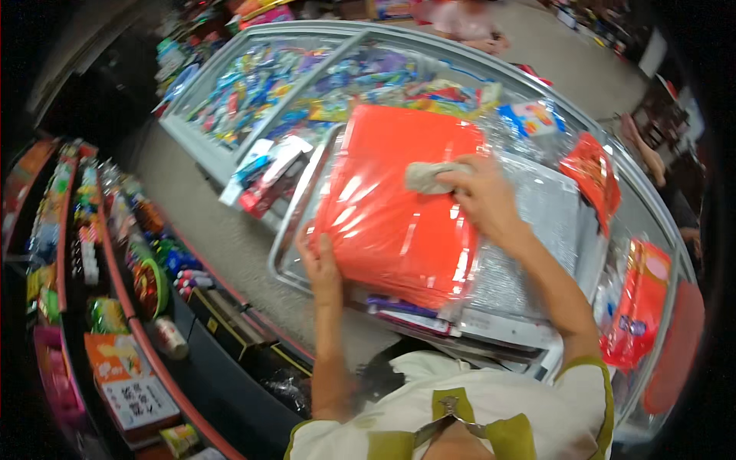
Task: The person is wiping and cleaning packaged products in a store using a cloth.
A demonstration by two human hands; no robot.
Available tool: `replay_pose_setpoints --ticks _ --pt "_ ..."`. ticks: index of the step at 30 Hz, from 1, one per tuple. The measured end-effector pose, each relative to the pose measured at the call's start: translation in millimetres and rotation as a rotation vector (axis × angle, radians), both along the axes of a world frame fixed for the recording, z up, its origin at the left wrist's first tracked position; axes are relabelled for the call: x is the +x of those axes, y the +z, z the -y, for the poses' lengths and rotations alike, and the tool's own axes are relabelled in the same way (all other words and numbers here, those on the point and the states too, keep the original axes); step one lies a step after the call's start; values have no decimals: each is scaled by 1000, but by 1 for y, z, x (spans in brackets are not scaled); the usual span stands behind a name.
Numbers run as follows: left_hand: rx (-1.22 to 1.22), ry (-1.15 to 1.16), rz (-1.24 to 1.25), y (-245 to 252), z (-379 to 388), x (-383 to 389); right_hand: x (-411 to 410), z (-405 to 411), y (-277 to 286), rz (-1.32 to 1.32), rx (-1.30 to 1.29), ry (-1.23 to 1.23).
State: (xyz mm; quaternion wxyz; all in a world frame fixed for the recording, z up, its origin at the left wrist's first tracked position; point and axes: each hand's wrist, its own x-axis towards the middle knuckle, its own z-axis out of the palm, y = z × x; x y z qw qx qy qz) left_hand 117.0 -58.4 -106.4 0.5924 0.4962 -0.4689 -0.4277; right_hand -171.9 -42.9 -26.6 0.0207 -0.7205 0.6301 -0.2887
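A plastic-wrapped red package (397,230), flat and thick, lies tilted on a metal-edged tray (290,241). My left hand (321,259) grips the package's lower left edge. Bunched in my right hand (483,192) is a pale grey-white cloth (431,177), resting on the package's upper right part. To the right, beneath my right forearm, is a silvery foil-like sheet or bag (529,224). Packets with purple and pink edges (411,316) stick out under the package's near side.
A glass-topped display chest (299,86) filled with colourful packets stands beyond. Red packages (641,299) lie at its right end. Tiered shelves of snacks and boxes (135,391) run along the left. Another person (468,26) is at the far side, behind the chest.
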Motion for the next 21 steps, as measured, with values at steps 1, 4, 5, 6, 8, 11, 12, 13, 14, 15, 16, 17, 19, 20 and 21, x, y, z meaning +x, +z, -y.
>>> replay_pose_setpoints --ticks 1,4,5,6,8,11,12,13,14,15,16,17,19,20,21 --pt "-65 37 139 1 1 -3 -8 5 -6 -11 -55 -75" --pt "-74 11 62 -2 -4 0 -20 11 5 52 -70 -173" --pt "-49 10 41 -6 -5 0 -31 13 -2 60 -105 -201" --pt "-56 32 118 5 -9 -8 -51 12 -7 35 -116 -232" --pt "5 3 -13 11 -15 -14 -87 5 -19 -25 -112 -288" --pt "-11 6 -49 -5 -12 -7 -109 -34 -16 -24 -78 -359" --pt "3 14 -136 -4 -13 -7 -102 -49 -12 1 -75 -375" --pt "8 29 -139 -2 -13 -6 -93 -62 -8 20 -69 -393" --pt "17 13 -174 3 -12 -9 -95 -80 -4 2 -61 -401" --pt "29 1 -201 6 -10 -12 -99 -96 -5 29 -8 -408" --pt "8 26 -157 13 -11 -12 -100 -109 -5 58 52 -415" --pt "-32 106 2 4 -6 -9 -99 -117 -8 52 72 -425" --pt "-127 151 97 10 -1 -10 -91 -139 -22 205 202 -228" --pt "-164 162 152 11 -2 -7 -80 -147 -27 207 216 -260" --pt "-210 175 198 13 1 -3 -64 -147 -26 131 222 -267"
